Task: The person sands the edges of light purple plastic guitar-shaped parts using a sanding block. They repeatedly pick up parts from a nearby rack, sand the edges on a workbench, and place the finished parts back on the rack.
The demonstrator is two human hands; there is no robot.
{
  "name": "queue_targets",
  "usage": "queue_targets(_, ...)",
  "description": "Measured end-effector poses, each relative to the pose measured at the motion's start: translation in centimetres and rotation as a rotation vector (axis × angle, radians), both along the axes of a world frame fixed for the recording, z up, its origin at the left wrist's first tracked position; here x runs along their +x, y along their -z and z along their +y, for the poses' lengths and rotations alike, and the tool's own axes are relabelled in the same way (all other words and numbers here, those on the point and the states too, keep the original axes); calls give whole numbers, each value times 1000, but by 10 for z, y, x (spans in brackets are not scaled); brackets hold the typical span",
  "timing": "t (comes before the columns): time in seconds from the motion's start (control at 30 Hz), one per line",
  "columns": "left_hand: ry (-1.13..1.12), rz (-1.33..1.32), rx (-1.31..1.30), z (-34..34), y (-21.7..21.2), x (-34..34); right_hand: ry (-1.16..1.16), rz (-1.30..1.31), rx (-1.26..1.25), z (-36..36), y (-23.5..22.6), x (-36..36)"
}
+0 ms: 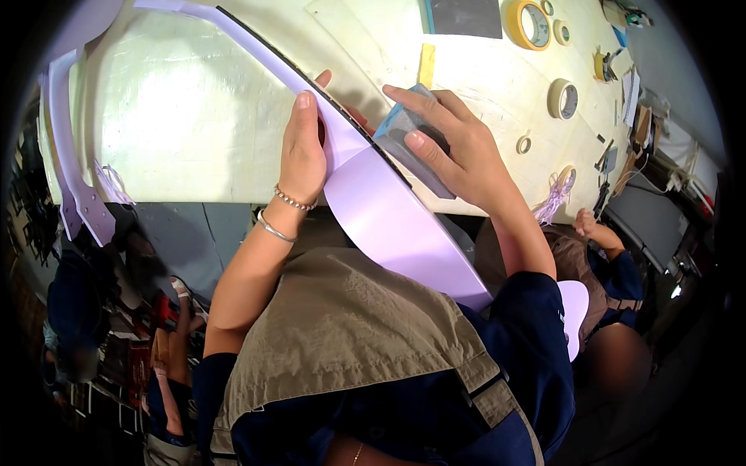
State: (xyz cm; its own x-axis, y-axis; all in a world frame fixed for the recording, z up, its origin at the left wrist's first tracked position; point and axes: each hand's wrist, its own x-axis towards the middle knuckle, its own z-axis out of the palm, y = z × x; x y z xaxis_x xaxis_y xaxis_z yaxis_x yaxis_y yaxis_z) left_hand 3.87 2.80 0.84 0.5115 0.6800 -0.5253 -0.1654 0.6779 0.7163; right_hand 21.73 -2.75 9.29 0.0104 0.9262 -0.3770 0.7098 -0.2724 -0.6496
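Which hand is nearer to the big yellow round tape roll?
Right. Right hand: below-left of the yellow roll, on a blue-grey block. Left hand: farther left, around the lilac guitar neck.

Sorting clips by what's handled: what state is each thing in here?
Purple guitar: tilted, held
Left hand: closed around its neck
Right hand: curled over the grey block
Grey block: held
Yellow tape roll: lying flat
Purple strips at right: tangled
Far-left guitar: headstock overhanging the table

Yellow tape roll on pale table
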Motion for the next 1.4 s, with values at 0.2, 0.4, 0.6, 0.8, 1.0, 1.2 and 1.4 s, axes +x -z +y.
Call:
queue_targets(0.2,-18,7,-11,0,-1,-1,5,-77,134,1,8,-10)
queue_targets(0.4,10,-3,1,-2,5,-4,-19,-182,149,7,2,-18)
queue_targets(0.6,-57,68,63,-3,9,-1,24,-158,227,38,16,-30)
queue_targets(0.8,5,101,106,-3,9,-5,30,-165,204,53,24,-35)
queue_targets(1.0,15,58,128,-9,29,-5,81,-185,218,129,40,-62)
queue_targets(1.2,14,47,148,-10,28,-4,46,-196,292,141,49,-67)
queue_targets(1.4,24,7,165,-12,30,-6,55,-268,188,148,38,-78)
